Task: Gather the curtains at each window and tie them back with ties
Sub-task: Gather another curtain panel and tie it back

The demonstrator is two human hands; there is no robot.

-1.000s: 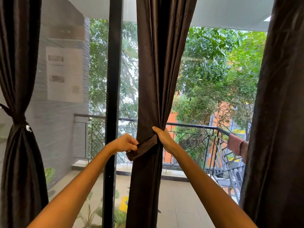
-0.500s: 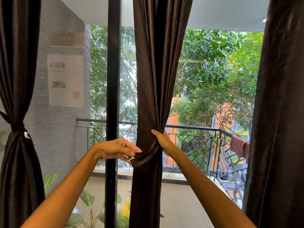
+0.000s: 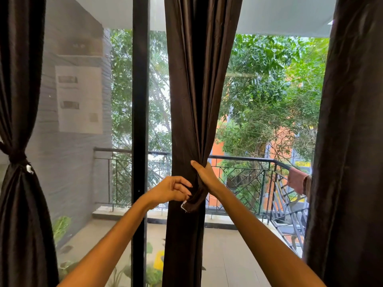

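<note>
There is a single view, from a wide-angle camera worn on the person's head. It faces forward, nearly level with a slight downward tilt, straight at a glazed window wall and the balcony beyond it. Both forearms enter from the lower edge of the frame and converge on the middle curtain (image 3: 192, 112) at the centre, at arm's length from the lens. The tied curtain (image 3: 18, 204) fills the left edge and another dark curtain (image 3: 350, 162) the right edge, both bowed by the lens. The black window frame (image 3: 140, 100) stands upright left of centre.
</note>
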